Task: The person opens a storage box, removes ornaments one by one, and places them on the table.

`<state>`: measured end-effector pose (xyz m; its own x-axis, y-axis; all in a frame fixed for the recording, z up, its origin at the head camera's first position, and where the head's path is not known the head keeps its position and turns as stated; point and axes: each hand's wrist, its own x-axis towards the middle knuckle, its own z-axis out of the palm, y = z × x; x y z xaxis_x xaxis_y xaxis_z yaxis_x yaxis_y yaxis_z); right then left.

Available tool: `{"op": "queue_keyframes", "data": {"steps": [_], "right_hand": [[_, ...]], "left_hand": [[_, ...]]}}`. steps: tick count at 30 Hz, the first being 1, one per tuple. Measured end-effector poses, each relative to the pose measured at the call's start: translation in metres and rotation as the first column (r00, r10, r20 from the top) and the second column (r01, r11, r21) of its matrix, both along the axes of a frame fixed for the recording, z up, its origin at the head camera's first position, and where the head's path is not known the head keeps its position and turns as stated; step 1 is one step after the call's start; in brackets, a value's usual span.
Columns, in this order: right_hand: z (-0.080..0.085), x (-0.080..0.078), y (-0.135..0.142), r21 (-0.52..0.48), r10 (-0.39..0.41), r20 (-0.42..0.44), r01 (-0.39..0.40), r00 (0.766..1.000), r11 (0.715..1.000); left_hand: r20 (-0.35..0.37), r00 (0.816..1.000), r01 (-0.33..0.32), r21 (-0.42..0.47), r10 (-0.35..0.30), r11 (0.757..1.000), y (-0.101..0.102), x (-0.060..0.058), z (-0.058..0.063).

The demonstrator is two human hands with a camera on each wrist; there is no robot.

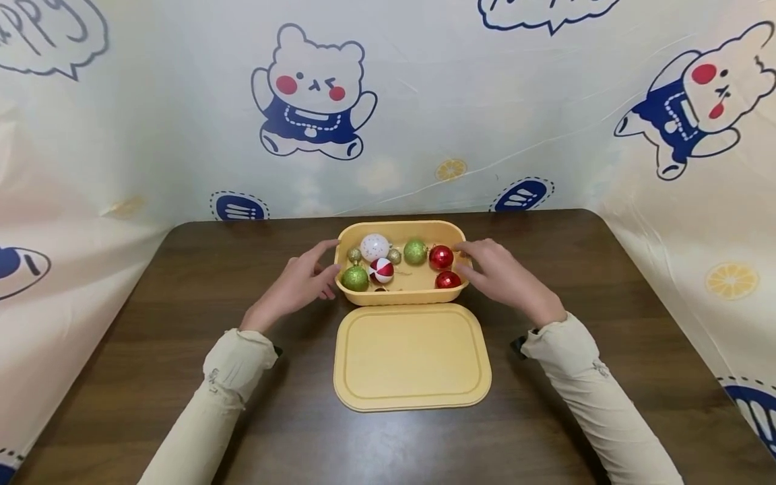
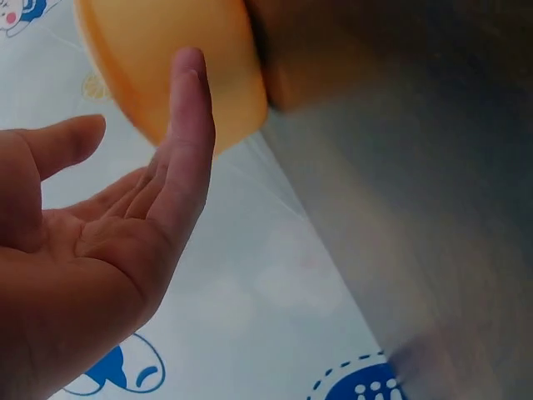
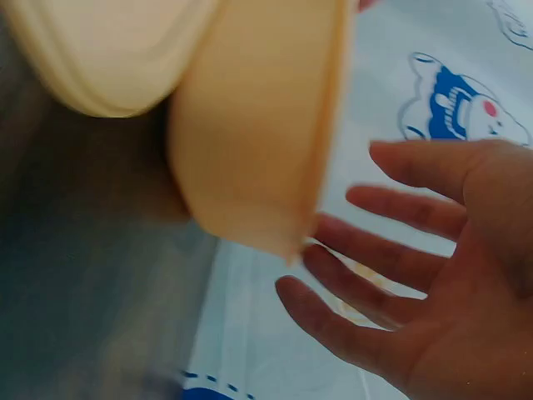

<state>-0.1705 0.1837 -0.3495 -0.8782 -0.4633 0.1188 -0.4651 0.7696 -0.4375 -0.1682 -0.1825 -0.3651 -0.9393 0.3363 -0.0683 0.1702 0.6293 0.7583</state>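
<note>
Box (image 1: 400,298) & lid (image 1: 412,357) look matt plastic, tbl (image 1: 291,431) smooth wood

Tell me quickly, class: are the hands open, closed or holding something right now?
Left hand: open, empty, at the left end of the yellow box.
Right hand: open, empty, at its right end.

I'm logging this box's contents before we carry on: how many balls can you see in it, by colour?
Green balls: 2
Small gold balls: 2
Red balls: 2
White speckled ball: 1
Red-and-white ball: 1
Total: 8
A dark patch inside the front wall is too small to identify; not counted.
</note>
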Motion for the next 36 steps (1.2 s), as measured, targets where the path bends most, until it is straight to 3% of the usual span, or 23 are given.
{"op": "queue_keyframes", "data": {"steps": [6,10,14,22,36], "right_hand": [[-0.015,-0.008,-0.004,-0.050,0.024,-0.024,-0.025,0.999,0.998],[-0.025,-0.012,-0.006,-0.113,0.089,0.048,-0.083,0.995,0.990],[-0.032,-0.015,-0.007,-0.152,0.088,0.097,-0.073,0.991,0.986],[-0.034,-0.021,-0.010,-0.188,0.074,0.147,-0.046,0.986,0.981],[-0.027,-0.021,-0.016,-0.113,0.054,0.253,-0.026,0.966,0.993]], "left_hand": [[0.058,0.997,0.044,0.024,-0.045,0.999,0.002,-0.002,-0.008],[0.144,0.987,0.052,0.123,-0.070,0.991,0.002,-0.003,-0.012],[0.215,0.971,0.060,0.201,-0.103,0.978,0.001,-0.006,-0.015],[0.224,0.966,0.074,0.242,-0.129,0.967,-0.003,-0.011,-0.015],[0.207,0.970,0.080,0.223,-0.128,0.972,0.002,-0.010,-0.014]]}}
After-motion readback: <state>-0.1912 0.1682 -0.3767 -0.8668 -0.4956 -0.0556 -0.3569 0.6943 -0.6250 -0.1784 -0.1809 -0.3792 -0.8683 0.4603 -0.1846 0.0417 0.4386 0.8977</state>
